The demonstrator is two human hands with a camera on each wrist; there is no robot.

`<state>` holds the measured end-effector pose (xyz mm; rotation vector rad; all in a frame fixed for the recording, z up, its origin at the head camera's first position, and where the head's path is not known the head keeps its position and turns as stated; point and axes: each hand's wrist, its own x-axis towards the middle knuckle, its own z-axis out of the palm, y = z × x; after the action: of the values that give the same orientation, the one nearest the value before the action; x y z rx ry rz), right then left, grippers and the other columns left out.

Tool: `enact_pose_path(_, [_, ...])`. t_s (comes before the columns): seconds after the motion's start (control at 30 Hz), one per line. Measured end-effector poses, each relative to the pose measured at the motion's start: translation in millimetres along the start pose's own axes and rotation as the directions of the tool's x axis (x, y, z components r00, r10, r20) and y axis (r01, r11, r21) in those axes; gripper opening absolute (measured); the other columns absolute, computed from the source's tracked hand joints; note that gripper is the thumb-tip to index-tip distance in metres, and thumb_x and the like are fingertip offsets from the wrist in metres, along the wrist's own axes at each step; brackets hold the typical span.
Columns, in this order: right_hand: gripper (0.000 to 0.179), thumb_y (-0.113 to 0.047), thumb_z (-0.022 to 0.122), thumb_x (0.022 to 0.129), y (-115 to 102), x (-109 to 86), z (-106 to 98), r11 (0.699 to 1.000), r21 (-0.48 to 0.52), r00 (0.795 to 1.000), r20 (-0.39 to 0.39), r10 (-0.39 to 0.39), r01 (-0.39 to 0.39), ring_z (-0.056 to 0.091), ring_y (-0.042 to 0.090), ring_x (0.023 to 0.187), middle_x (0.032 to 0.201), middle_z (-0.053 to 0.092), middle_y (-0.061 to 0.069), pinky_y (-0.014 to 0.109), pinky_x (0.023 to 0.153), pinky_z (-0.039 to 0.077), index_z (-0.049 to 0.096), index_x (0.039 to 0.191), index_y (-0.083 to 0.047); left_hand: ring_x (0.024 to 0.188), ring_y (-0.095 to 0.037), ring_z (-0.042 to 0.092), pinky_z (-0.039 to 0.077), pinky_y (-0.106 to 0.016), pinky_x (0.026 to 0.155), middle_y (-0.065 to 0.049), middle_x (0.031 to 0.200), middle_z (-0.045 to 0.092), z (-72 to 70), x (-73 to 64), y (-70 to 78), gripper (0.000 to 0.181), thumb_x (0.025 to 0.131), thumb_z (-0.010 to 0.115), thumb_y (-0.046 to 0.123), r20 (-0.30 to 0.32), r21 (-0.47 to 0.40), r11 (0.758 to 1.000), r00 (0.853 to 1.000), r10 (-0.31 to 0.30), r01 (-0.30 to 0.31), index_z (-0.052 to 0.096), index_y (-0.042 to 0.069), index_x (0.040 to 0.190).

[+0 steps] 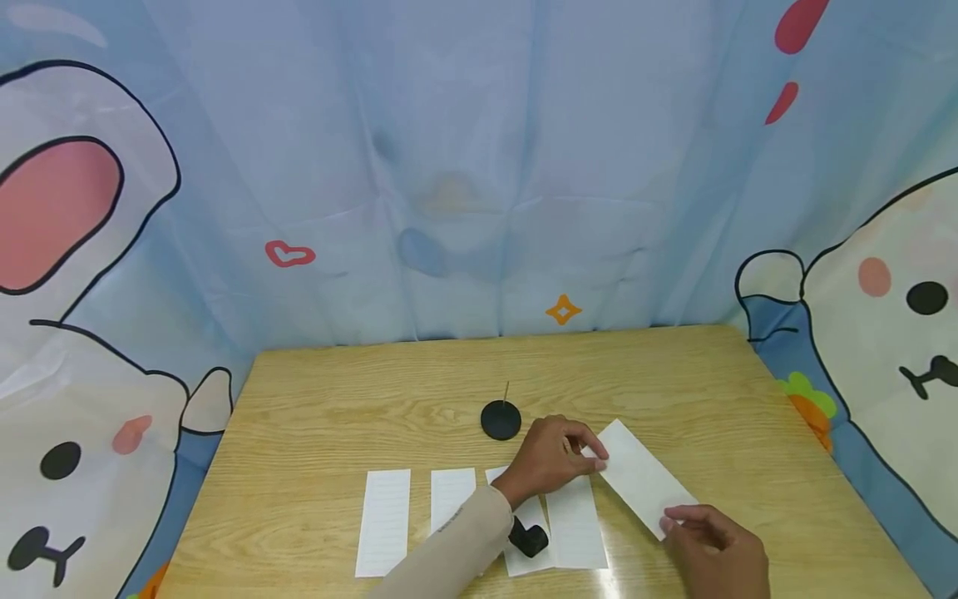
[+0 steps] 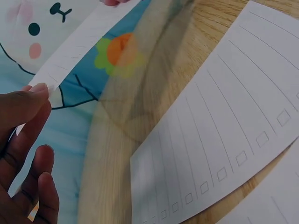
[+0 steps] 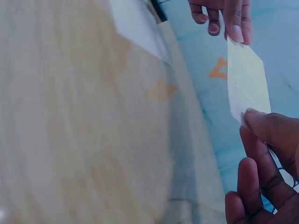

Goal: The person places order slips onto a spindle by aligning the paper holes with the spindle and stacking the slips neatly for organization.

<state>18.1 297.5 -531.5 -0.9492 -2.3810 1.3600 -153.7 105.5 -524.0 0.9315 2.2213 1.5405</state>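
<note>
A thin, flat, rectangular paper strip (image 1: 647,478), white and straight-edged, is held clear of the worktop (image 1: 329,416), slanting between 10 and 4 o'clock in the head view. The left wrist view shows faint lines on one face.

The left hand (image 1: 554,457) is at the strip's 10 o'clock end, its grip pinching the paper between thumb and forefinger, other fingers loosely bent. The right hand (image 1: 718,553) is at the 4 o'clock end, its grip likewise a thumb-and-finger pinch. The paper spans the gap between the two grips.

From the strip, four white paper slips (image 1: 576,524) lie in a row from 8 o'clock out towards 9, partly hidden by a beige sleeve (image 1: 441,553); the nearest wrist-view slip shows ruled lines and small printed boxes. At 10 o'clock, beyond the left hand, stands a round, black base (image 1: 501,420) with a thin upright pin. The worktop has pale wood grain; at 12 o'clock hangs a creased, light-blue cloth (image 1: 464,166) with cartoon prints.
</note>
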Motion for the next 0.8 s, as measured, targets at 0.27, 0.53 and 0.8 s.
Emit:
enact_pose_path(0.27, [0.027, -0.023, 0.085, 0.093, -7, 11.1, -4, 0.993, 0.114, 0.999, 0.009, -0.044, 0.043, 0.075, 0.004, 0.074, 0.085, 0.074, -0.017, 0.019, 0.068, 0.059, 0.08, 0.11, -0.003, 0.078, 0.003, 0.056, 0.051, -0.017, 0.073, 0.007, 0.091, 0.069, -11.0, -6.8, 0.6, 0.004, 0.092, 0.086, 0.023, 0.003, -0.044, 0.998, 0.999, 0.053, -0.053, 0.083, 0.021, 0.095])
enact_pose_path(0.53, [0.032, -0.026, 0.083, 0.095, -16, 19.8, -9, 0.989, 0.124, 0.99, 0.098, -0.098, 0.085, 0.075, 0.001, 0.082, 0.091, 0.075, -0.018, 0.02, 0.073, 0.061, 0.078, 0.113, -0.001, 0.081, 0.002, 0.056, 0.054, -0.021, 0.076, 0.005, 0.092, 0.067, -24.3, -12.9, 2.2, 0.006, 0.095, 0.083, 0.021, 0.008, -0.082, 0.992, 0.996, 0.094, -0.093, 0.081, 0.019, 0.101])
enact_pose_path(0.8, [0.026, -0.016, 0.08, 0.097, -27, 26.9, -14, 0.974, 0.152, 0.961, 0.193, -0.198, 0.171, 0.075, 0.006, 0.085, 0.095, 0.075, -0.018, 0.023, 0.075, 0.061, 0.076, 0.115, 0.003, 0.08, 0.001, 0.056, 0.054, -0.021, 0.073, 0.004, 0.091, 0.067, -34.7, -17.6, 2.9, 0.006, 0.098, 0.08, 0.022, -0.014, -0.085, 0.991, 0.994, 0.105, -0.106, 0.081, 0.019, 0.103])
